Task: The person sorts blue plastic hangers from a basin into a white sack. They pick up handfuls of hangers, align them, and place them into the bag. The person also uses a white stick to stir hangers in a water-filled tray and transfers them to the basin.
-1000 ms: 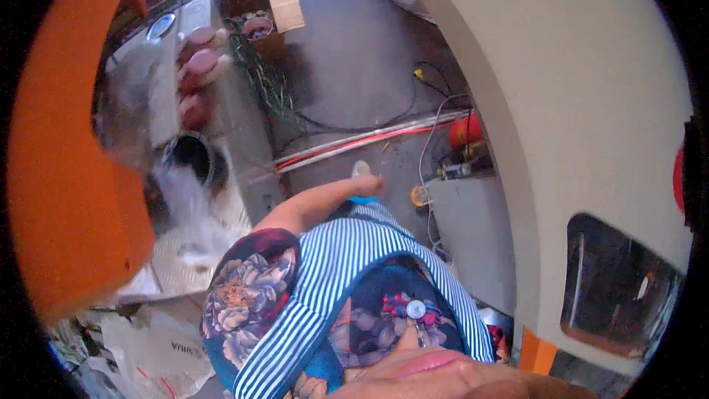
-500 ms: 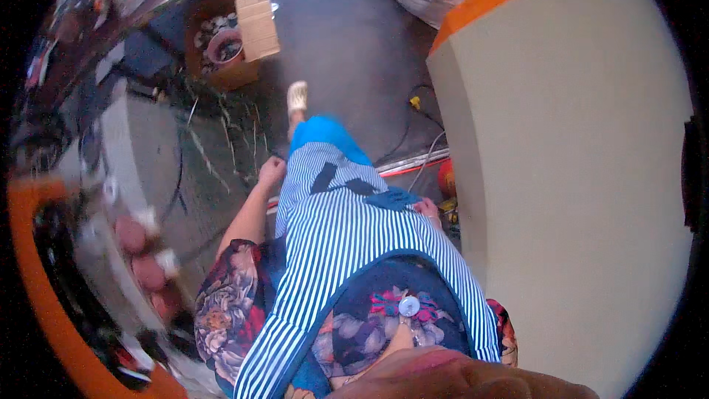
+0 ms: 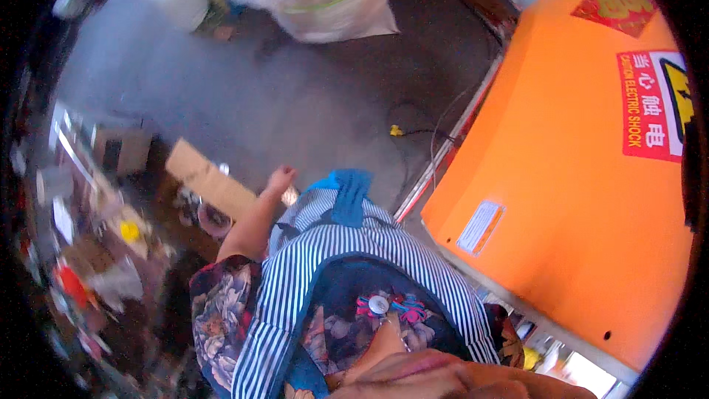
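My left hand [image 3: 282, 179] hangs in the air in front of me, its fingers loosely curled, with nothing visible in it. It is beside the striped apron [image 3: 369, 247] that I wear and above the open cardboard box [image 3: 207, 177]. A blue piece of cloth [image 3: 351, 198] lies against the apron's front. My right hand is not in sight; the apron and my body cover that side. A light-coloured shoe [image 3: 290, 195] shows just past my left hand.
An orange machine cabinet [image 3: 546, 199] with warning labels stands close on my right. A yellow plug [image 3: 396, 131] on a dark cable lies on the floor ahead. Large plastic bags [image 3: 325, 7] stand farther off. At left, a cluttered table [image 3: 111, 251] is blurred.
My view has turned right and I have moved forward along the cabinet, whose orange side now faces me. The box and table sit nearer. My right hand has gone out of sight.
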The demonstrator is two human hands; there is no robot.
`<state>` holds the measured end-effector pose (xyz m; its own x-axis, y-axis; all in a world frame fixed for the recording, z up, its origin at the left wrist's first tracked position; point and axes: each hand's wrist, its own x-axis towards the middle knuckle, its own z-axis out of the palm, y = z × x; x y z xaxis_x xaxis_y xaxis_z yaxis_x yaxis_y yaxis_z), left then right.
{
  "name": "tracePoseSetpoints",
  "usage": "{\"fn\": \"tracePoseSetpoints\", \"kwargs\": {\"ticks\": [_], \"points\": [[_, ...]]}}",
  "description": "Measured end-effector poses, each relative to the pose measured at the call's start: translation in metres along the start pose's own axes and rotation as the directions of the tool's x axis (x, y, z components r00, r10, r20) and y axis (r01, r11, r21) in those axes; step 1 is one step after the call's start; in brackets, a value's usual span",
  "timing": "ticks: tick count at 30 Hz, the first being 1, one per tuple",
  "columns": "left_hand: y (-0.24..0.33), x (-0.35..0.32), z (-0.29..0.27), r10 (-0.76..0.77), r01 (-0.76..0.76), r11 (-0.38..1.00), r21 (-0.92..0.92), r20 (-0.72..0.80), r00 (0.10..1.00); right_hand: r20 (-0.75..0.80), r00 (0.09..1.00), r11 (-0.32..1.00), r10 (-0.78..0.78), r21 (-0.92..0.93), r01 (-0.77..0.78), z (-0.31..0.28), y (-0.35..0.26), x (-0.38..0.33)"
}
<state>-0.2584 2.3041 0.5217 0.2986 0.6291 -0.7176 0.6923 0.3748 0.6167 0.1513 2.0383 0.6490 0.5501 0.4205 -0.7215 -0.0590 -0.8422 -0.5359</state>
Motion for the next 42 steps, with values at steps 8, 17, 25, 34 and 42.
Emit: {"fn": "tracePoseSetpoints", "kwargs": {"ticks": [8, 17, 25, 34, 42], "points": [[0.415, 0.071, -0.012, 0.499, -0.772, 0.634, 0.029, 0.748, 0.437, -0.118, 0.979, 0.942, 0.164, 0.312, -0.120, 0.011, -0.084, 0.090], [0.588, 0.148, -0.127, 0.442, -0.910, 0.354, -0.216, 0.896, -0.041, -0.147, 0.942, 0.800, 0.300, 0.577, -0.165, -0.034, -0.209, 0.252], [0.797, 0.331, -0.088, 0.047, -0.821, 0.570, 0.026, 0.997, 0.064, -0.115, 0.951, 0.629, 0.286, 0.771, -0.096, -0.123, -0.308, 0.436], [1.034, 0.469, -0.046, 0.060, -0.769, 0.513, 0.382, 0.878, 0.476, -0.017, 0.983, 0.936, -0.184, 0.301, 0.181, -0.288, -0.698, 0.677], [1.192, 0.653, 0.077, 0.213, -0.620, 0.731, 0.287, 0.766, 0.606, 0.025, 0.999, 0.990, -0.042, 0.135, 0.038, -0.464, -0.665, 0.911]]}}
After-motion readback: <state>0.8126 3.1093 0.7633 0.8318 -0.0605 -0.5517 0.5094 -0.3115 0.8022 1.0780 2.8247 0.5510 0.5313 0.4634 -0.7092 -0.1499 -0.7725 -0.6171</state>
